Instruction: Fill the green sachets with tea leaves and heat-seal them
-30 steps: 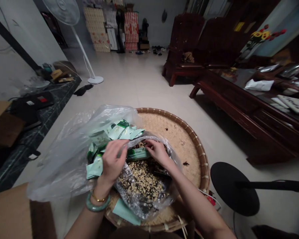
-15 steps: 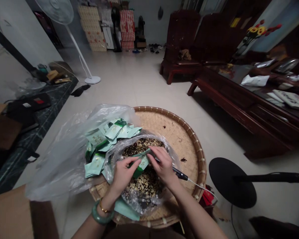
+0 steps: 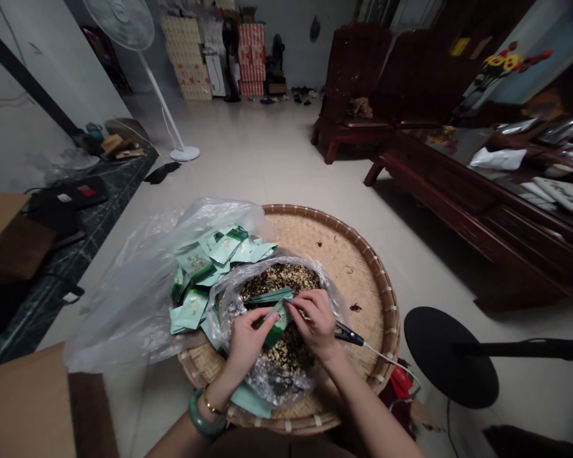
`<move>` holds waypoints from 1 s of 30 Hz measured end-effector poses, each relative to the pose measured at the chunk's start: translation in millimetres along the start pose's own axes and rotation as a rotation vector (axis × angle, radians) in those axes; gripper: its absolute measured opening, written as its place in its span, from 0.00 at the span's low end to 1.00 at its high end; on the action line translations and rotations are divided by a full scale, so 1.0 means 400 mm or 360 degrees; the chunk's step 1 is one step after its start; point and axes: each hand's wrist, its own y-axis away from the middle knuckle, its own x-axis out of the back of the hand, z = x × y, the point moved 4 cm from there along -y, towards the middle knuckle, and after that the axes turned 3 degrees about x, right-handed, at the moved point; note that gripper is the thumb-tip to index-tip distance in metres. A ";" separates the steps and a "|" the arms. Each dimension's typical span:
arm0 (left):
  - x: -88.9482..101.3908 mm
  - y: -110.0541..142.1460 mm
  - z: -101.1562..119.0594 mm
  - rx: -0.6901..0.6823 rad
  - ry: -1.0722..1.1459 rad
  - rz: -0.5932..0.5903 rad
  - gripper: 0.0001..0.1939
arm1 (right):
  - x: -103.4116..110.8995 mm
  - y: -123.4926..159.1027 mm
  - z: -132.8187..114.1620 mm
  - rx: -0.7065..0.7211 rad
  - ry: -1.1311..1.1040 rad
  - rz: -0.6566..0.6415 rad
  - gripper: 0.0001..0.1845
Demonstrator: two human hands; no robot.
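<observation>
Over a clear plastic bag [image 3: 216, 305] of dark and pale dried flakes [image 3: 296, 277], both my hands pinch the top edge of a small green sachet [image 3: 281, 321]. My left hand [image 3: 247, 340] grips its left corner; my right hand [image 3: 318, 326] grips the right corner. Just behind them a stack of flat green sachets [image 3: 268, 296] rests on the flakes. A black corded tool [image 3: 347, 332] sticks out from beneath my right hand; its other end is hidden. To the left, a pile of green sachets [image 3: 195, 259] lies on plastic sheeting [image 3: 128, 321].
Everything sits on a round woven bamboo tray [image 3: 363, 254] with a raised rim. A black round fan base [image 3: 451, 356] stands close on the right, a cardboard box [image 3: 28, 407] at lower left. A dark wooden table [image 3: 458, 197] is farther right, a white fan [image 3: 160, 102] beyond.
The upper edge of the held sachet has come apart from the stack behind it, which now shows more fully. The view has shifted slightly; both hands keep their pinch.
</observation>
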 end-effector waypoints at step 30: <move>0.038 -0.011 -0.015 -0.0206 -0.0510 -0.0743 0.22 | -0.018 0.077 0.055 -0.1342 -0.1223 -0.1218 0.29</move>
